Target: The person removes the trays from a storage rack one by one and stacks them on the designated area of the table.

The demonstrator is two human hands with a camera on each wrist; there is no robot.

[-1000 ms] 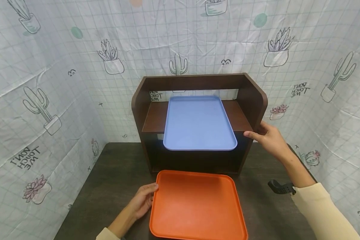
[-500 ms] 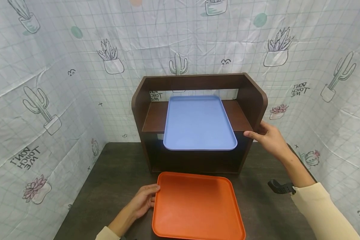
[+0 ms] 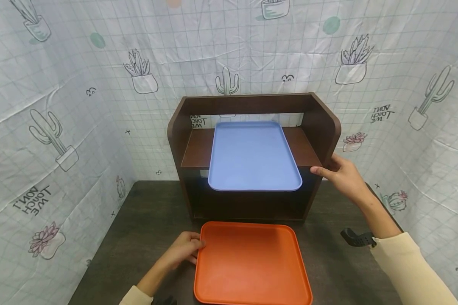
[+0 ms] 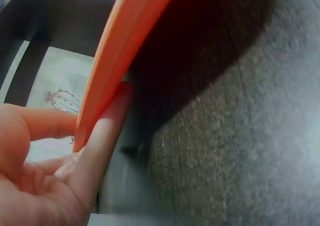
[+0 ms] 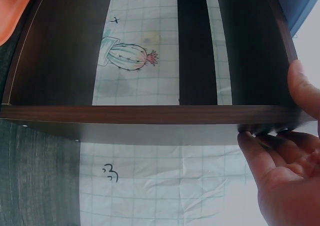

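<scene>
My left hand (image 3: 181,252) pinches the left rim of an orange rectangular tray (image 3: 252,262) between thumb and fingers. In the left wrist view, that tray (image 4: 112,61) stands apart from the table at this side, casting a shadow below. A dark brown two-level shelf (image 3: 248,104) stands behind it. My right hand (image 3: 345,180) grips the shelf's right side panel, thumb at the front edge. The right wrist view shows the fingers of this hand (image 5: 285,171) against the panel's outer face. A light blue tray (image 3: 253,156) lies on the upper level, its front sticking out past the board.
The shelf's lower level (image 3: 248,207) opens just behind the orange tray. A dark wooden tabletop (image 3: 149,207) lies underneath everything. Light cloth walls (image 3: 110,84) printed with cacti close off the back and both sides. A black strap (image 3: 356,238) is at my right wrist.
The orange tray has shifted slightly right and nearer to me. My left hand has moved a little and changed its hold on the rim. My right hand and the blue tray stay put.
</scene>
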